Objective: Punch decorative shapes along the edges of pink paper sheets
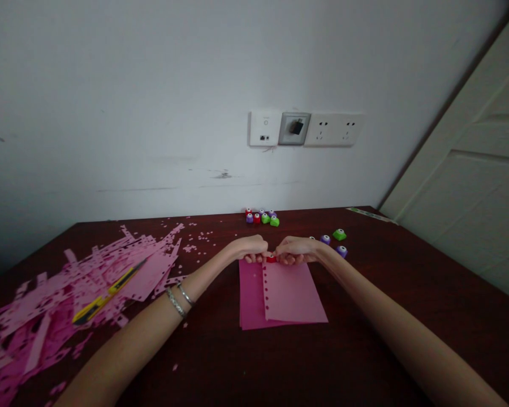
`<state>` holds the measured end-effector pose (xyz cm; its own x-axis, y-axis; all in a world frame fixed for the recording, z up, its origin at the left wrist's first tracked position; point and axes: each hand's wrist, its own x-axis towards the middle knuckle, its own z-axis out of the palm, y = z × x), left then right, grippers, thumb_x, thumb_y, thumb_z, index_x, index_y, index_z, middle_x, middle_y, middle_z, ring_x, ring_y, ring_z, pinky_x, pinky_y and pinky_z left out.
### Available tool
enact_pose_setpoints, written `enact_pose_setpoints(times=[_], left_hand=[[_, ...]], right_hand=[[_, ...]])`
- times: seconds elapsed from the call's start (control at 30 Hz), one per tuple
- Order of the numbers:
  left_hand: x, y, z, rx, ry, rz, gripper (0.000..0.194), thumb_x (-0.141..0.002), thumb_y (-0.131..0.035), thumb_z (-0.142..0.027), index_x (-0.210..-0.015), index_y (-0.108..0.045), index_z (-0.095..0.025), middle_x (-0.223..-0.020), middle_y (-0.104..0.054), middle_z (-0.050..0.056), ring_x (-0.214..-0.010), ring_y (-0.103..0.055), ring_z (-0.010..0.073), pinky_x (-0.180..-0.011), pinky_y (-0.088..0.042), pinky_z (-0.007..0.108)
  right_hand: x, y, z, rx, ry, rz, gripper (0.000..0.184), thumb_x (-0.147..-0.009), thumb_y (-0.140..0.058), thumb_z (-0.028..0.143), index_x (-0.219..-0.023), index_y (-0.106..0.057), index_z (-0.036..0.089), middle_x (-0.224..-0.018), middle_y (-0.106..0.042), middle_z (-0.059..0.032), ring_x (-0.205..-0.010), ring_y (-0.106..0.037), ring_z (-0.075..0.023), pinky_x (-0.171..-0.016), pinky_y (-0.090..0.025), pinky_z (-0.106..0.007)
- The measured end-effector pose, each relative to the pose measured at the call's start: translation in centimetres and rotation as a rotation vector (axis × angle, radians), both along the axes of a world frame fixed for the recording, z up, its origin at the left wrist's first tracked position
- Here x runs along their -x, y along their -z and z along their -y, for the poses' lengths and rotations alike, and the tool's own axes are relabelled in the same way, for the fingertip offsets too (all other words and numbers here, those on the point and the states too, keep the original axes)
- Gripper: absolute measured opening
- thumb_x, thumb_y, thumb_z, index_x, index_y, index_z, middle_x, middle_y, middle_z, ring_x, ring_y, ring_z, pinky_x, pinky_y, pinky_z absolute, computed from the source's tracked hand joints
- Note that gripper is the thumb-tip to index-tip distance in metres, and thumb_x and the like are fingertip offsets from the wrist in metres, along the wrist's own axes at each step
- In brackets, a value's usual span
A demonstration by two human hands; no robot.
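From where I stand, looking along the person's view, both hands meet at the far edge of the paper on the table (365,299). The left hand (250,249) has its fingers curled in, and its grip is closed at the left side of a small red punch (271,258). The right hand (294,249) is curled also, closed on the same punch from the right side. The punch sits between the two hands, at the top edge of a pale pink sheet (294,299), near its left corner. This sheet lies partly over a darker pink sheet (251,299), which shows at the left side and a little below.

About the progress, I judge that the left edge of the pale sheet is mostly finished: a row of holes goes down along it. The right and bottom edges look plain. The top edge is partly behind the hands, so I cannot tell how many holes it has.

Left of the hands is a big pile of pink cut strips (152,271), with a yellow cutter (110,291) on top. Many paper bits (190,247) are scattered beside it. More small punches (265,218) stand near the wall (152,113), and a green punch (340,234) is beyond the right wrist.
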<state>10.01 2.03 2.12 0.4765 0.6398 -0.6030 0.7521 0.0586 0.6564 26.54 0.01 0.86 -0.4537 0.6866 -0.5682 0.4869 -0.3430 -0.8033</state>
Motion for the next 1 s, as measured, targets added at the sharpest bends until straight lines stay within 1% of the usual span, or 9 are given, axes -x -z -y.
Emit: enact_pose_setpoints(times=[0.13,0.37,0.57,0.63,0.7,0.8,0.87,0.93,1.0], left_hand=[[-0.3,0.1,0.1,-0.120,0.011,-0.044,0.024,-0.075,-0.050,-0.026,-0.055,-0.051,-0.013,-0.044,-0.043,-0.002,-0.034,-0.031,0.0050,-0.035,-0.020,0.019],[0.2,0.4,0.6,-0.108,0.023,-0.001,0.026,-0.077,-0.048,-0.027,-0.056,-0.051,-0.012,-0.044,-0.041,-0.004,-0.033,-0.029,0.0040,-0.036,-0.018,0.019],[0.8,-0.6,1.0,-0.185,0.110,0.028,0.033,-0.080,-0.044,-0.034,-0.055,-0.051,-0.013,-0.045,-0.043,-0.003,-0.036,-0.031,0.0051,-0.039,-0.022,0.020],[1.1,-1.3,1.4,-0.311,0.130,0.014,0.032,-0.080,-0.044,-0.035,-0.056,-0.052,-0.014,-0.048,-0.045,-0.002,-0.040,-0.036,0.0062,-0.042,-0.027,0.021],[1.3,-1.9,2.5,-0.536,0.140,-0.058,0.032,-0.080,-0.043,-0.035,-0.061,-0.056,-0.014,-0.055,-0.051,0.002,-0.047,-0.044,0.0091,-0.049,-0.033,0.024],[1.4,-2.0,5.6,-0.883,0.166,-0.230,0.032,-0.083,-0.039,-0.034,-0.081,-0.063,-0.013,-0.078,-0.060,0.010,-0.068,-0.054,0.0185,-0.060,-0.039,0.030],[1.3,-1.4,8.2,-1.057,0.291,-0.281,0.033,-0.084,-0.036,-0.027,-0.097,-0.062,-0.011,-0.095,-0.059,0.015,-0.086,-0.053,0.0255,-0.068,-0.041,0.035],[1.1,-0.3,10.5,-1.150,0.452,-0.318,0.034,-0.085,-0.036,-0.025,-0.103,-0.060,-0.009,-0.103,-0.058,0.018,-0.101,-0.048,0.0298,-0.084,-0.036,0.042],[0.8,0.8,12.1,-1.215,0.492,-0.354,0.042,-0.087,-0.037,-0.030,-0.116,-0.053,-0.005,-0.118,-0.051,0.022,-0.115,-0.038,0.0342,-0.093,-0.028,0.046]], right_hand=[[0.0,0.2,0.1,-0.017,0.021,-0.008,0.018,-0.067,-0.054,0.022,-0.053,-0.051,0.012,-0.046,-0.044,0.0043,-0.035,-0.029,-0.0006,-0.030,-0.012,-0.013],[0.0,-0.1,0.4,-0.060,0.017,-0.016,0.017,-0.069,-0.053,0.022,-0.055,-0.053,0.012,-0.046,-0.046,0.0038,-0.035,-0.030,-0.0007,-0.030,-0.011,-0.013],[-0.3,-1.0,0.9,-0.112,0.008,-0.014,0.020,-0.070,-0.056,0.027,-0.057,-0.054,0.012,-0.049,-0.046,0.0034,-0.036,-0.032,-0.0007,-0.030,-0.013,-0.014],[-0.7,-1.2,0.9,-0.142,0.008,-0.010,0.024,-0.070,-0.058,0.031,-0.056,-0.052,0.013,-0.049,-0.045,0.0040,-0.036,-0.031,-0.0005,-0.030,-0.015,-0.014],[-1.2,-1.5,0.9,-0.213,0.004,-0.005,0.027,-0.070,-0.060,0.036,-0.058,-0.051,0.014,-0.049,-0.044,0.0049,-0.037,-0.031,-0.0008,-0.031,-0.017,-0.014],[-1.8,-1.9,0.7,-0.375,-0.020,0.034,0.026,-0.067,-0.065,0.038,-0.074,-0.056,0.014,-0.052,-0.048,0.0047,-0.040,-0.037,-0.0030,-0.034,-0.025,-0.015],[-1.9,-2.0,0.6,-0.447,-0.066,0.069,0.033,-0.065,-0.068,0.036,-0.087,-0.058,0.014,-0.059,-0.054,0.0033,-0.043,-0.043,-0.0048,-0.036,-0.030,-0.016],[-1.7,-2.0,0.5,-0.484,-0.131,0.100,0.039,-0.064,-0.068,0.033,-0.095,-0.058,0.014,-0.065,-0.057,0.0023,-0.045,-0.044,-0.0051,-0.037,-0.031,-0.016],[-1.3,-1.9,0.5,-0.526,-0.183,0.144,0.038,-0.065,-0.067,0.030,-0.099,-0.058,0.014,-0.068,-0.058,0.0017,-0.046,-0.045,-0.0048,-0.039,-0.032,-0.016]])
